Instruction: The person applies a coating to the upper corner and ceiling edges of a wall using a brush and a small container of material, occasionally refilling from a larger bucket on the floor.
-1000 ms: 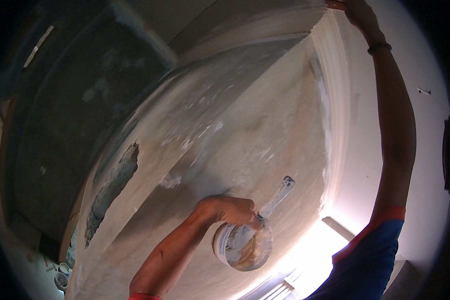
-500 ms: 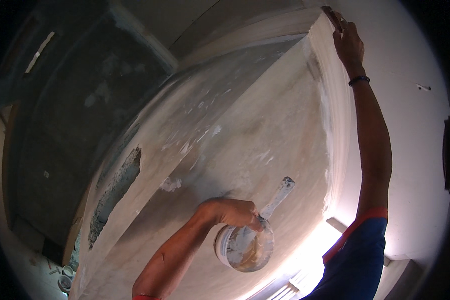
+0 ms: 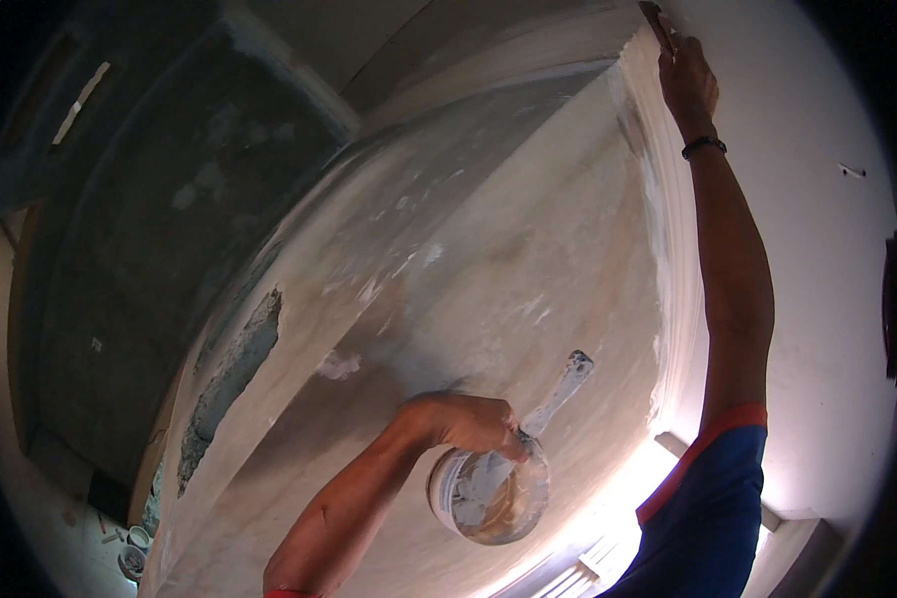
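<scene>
Plastering in hand, at the spreading stage, by the look of it. Right hand (image 3: pixel 688 85) is stretched far up to the top right, fingers closed around a small dark tool, probably a putty knife (image 3: pixel 654 14), its blade set against the white corner strip (image 3: pixel 668 249) where the pale skimmed face meets the white wall (image 3: pixel 817 299). Left hand (image 3: pixel 468 424) sits near and low, clenched on the rim of a small round tub of plaster (image 3: pixel 490 490); a second knife (image 3: pixel 558 391), handle caked in white, stands in the tub, leaning up to the right. My read: the next pass wants the blade drawn down the corner with even pressure, and the tub kept level. Hard to make out: the right-hand tool runs off the top edge, so its blade shape is unclear. The left fingers under the tub are hidden. Glare at lower right washes out the fixture there. A rough grey patch of bare render (image 3: pixel 231 384) shows at left.
</scene>
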The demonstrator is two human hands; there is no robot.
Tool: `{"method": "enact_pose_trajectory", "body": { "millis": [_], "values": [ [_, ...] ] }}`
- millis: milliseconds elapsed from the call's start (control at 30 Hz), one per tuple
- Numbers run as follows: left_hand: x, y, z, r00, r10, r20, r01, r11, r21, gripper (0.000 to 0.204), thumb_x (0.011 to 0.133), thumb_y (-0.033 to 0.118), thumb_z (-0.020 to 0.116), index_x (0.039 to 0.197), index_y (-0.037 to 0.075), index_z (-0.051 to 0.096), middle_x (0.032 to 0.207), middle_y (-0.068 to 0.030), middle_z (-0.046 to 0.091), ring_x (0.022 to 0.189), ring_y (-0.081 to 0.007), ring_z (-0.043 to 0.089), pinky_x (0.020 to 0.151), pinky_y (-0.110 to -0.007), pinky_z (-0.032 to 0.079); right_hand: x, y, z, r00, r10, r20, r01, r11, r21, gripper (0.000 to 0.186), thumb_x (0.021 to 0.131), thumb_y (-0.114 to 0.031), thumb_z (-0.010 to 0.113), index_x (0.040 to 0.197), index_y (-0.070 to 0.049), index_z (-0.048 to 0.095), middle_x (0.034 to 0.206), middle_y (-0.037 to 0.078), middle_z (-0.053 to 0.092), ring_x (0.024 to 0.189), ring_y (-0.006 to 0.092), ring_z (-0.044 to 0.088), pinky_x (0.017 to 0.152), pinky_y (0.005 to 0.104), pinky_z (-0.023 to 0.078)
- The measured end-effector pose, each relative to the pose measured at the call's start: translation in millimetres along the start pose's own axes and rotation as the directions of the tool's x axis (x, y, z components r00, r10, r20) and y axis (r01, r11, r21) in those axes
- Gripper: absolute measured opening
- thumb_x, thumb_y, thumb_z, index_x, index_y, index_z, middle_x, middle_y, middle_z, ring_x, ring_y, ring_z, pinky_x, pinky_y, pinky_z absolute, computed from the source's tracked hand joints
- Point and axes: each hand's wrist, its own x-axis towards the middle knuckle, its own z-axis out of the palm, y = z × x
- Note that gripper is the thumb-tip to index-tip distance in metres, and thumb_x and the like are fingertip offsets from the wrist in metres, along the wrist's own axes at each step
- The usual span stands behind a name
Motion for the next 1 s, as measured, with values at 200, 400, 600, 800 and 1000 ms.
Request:
{"method": "enact_pose_trajectory", "body": {
  "millis": [200,400,600,800,1000],
  "values": [
    [0,-1,-1,1.0,0.008,0.004,-0.008,1.0,-0.01,0.048,0.083,0.035,0.067,0.112,-0.003,0.067,0.098,-0.0174,0.071,0.087,-0.0265,0.067,0.08,-0.037,0.048,-45,27,-9,1.0,-0.025,0.001,0.025,0.998,0.061,0.032,0.091,-0.021,0.059,0.123,-0.021,0.056,0.108,0.008,0.057,0.092,0.033,0.062,0.076,0.0461,0.054],
    [0,2,-3,1.0,0.009,0.028,-0.009,1.0,0.004,0.047,0.084,0.034,0.066,0.112,-0.004,0.066,0.098,-0.0175,0.071,0.089,-0.0266,0.067,0.081,-0.037,0.048,-34,26,-24,0.981,-0.124,-0.15,0.144,0.981,0.132,0.039,0.089,-0.021,0.06,0.127,-0.026,0.056,0.103,0.008,0.056,0.089,0.0302,0.063,0.074,0.0441,0.056],
    [-2,3,-2,0.999,0.023,0.025,-0.022,1.0,-0.022,0.047,0.084,0.034,0.066,0.112,-0.004,0.066,0.099,-0.0175,0.071,0.089,-0.0272,0.067,0.082,-0.036,0.049,0,-12,-14,0.963,-0.264,-0.056,0.263,0.964,-0.035,0.048,0.089,-0.014,0.059,0.132,-0.031,0.051,0.1,0.009,0.053,0.091,0.0295,0.061,0.072,0.0433,0.055],
    [6,-6,1,0.999,0.037,0.028,-0.035,0.997,-0.064,0.049,0.084,0.037,0.068,0.111,-0.004,0.066,0.096,-0.015,0.07,0.088,-0.0244,0.066,0.08,-0.036,0.047,7,-8,-12,0.941,-0.335,-0.052,0.33,0.94,-0.088,0.058,0.086,-0.01,0.061,0.134,-0.039,0.049,0.096,0.007,0.051,0.088,0.0268,0.06,0.073,0.0424,0.055],
    [8,-8,0,0.999,0.026,0.027,-0.025,0.999,-0.031,0.05,0.083,0.039,0.068,0.111,-0.003,0.066,0.094,-0.0136,0.07,0.085,-0.0227,0.065,0.078,-0.035,0.047,17,-6,-34,0.979,-0.203,0.011,0.201,0.956,-0.216,0.05,0.087,-0.014,0.059,0.132,-0.038,0.054,0.096,0.008,0.054,0.088,0.0286,0.06,0.073,0.0421,0.054]
  ]
}}
